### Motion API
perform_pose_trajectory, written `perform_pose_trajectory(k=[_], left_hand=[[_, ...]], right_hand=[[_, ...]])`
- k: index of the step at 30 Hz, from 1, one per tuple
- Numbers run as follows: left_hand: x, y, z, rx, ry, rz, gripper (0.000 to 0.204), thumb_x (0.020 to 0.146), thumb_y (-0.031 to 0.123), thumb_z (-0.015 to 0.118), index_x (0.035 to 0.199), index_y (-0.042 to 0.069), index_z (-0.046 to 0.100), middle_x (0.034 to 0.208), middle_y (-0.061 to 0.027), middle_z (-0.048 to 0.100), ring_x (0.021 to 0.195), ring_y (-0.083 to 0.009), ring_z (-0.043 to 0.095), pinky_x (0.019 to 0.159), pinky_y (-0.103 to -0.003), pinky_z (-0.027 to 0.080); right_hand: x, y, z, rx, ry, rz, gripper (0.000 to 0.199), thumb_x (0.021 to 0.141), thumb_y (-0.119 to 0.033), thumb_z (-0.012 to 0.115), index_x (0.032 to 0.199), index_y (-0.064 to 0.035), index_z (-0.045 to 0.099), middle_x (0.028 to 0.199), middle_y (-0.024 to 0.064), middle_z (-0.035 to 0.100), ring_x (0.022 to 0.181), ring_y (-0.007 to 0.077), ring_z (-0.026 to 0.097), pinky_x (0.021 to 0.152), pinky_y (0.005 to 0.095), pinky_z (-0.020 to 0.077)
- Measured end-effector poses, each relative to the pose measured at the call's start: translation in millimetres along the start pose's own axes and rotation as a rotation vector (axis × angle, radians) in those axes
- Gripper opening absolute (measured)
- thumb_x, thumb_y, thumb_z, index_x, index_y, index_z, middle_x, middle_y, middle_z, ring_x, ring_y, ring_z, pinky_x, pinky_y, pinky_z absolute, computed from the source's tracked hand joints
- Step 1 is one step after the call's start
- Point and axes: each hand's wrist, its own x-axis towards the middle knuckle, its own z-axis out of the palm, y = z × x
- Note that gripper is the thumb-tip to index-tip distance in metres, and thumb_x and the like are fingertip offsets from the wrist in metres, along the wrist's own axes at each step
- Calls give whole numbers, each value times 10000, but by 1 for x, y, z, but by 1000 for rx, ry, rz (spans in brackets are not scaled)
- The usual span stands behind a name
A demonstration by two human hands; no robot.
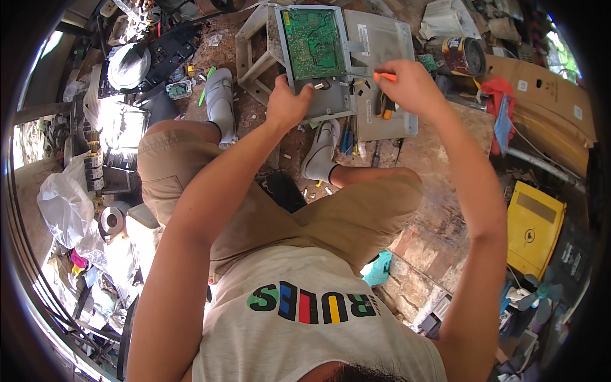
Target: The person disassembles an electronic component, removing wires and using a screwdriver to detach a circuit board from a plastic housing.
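An open metal casing [324,109] stands in front of me, with a green circuit board [313,42] fixed inside its upper part. My left hand [289,104] grips the casing's lower left edge, thumb on the inside face. My right hand [412,88] is closed around an orange-handled tool [386,77]. It hovers over a flat grey metal panel [388,44] hinged or lying beside the casing; the tool's working end cannot be made out. Pliers with dark and orange handles [384,109] lie on the panel below that hand. Several small dark parts are scattered near them.
A metal frame [253,60] stands left of the casing. My socked feet [220,99] flank it on the floor. Electronic scrap and a plastic bag [63,207] crowd the left. At right are a tin can [472,57], cardboard [541,105] and a yellow case [533,226].
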Motion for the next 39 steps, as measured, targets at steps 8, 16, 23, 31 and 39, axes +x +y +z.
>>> perform_pose_trajectory(k=[8, 16, 23, 31, 39], left_hand=[[0, 1, 2, -6, 42, 43, 598, 943, 450, 577, 1273, -32, 448, 1117, -295, 643, 1090, -457, 604, 923, -487, 464], [0, 0, -1, 13, 44, 53, 572, 945, 432, 573, 1254, -33, 450, 1107, -311, 637, 1069, -479, 603, 905, -508, 468], [-1, 2, 5, -92, 70, 6, 612, 936, 493, 559, 1241, -29, 458, 1100, -309, 641, 1054, -479, 612, 889, -515, 480], [-3, 5, 10, -61, 112, -8, 570, 941, 490, 562, 1193, -13, 474, 1007, -298, 662, 981, -499, 620, 837, -548, 478], [-2, -2, 13, -99, 103, 53, 528, 950, 468, 561, 1164, -6, 473, 965, -299, 664, 942, -498, 628, 797, -558, 478]], right_hand=[[52, -19, -29, 290, -559, 547, 188, 903, -218, 552, 892, -63, 659, 728, 60, 615, 511, 132, 389, 465, 310, 347], [33, -7, -7, -772, -187, -552, 200, 830, -124, 607, 1002, -47, 673, 768, 116, 622, 692, 284, 636, 652, 392, 509], [48, -15, -1, 135, -479, 507, 218, 885, -157, 584, 1060, -42, 645, 769, 74, 586, 566, 163, 532, 492, 333, 435], [70, -20, -6, 208, -640, 662, 195, 932, -199, 569, 1018, -40, 642, 685, 47, 524, 470, 117, 403, 385, 296, 325], [75, -1, 15, -573, -777, -224, 300, 913, -151, 570, 1152, 18, 639, 735, 142, 632, 624, 239, 622, 546, 349, 494]])
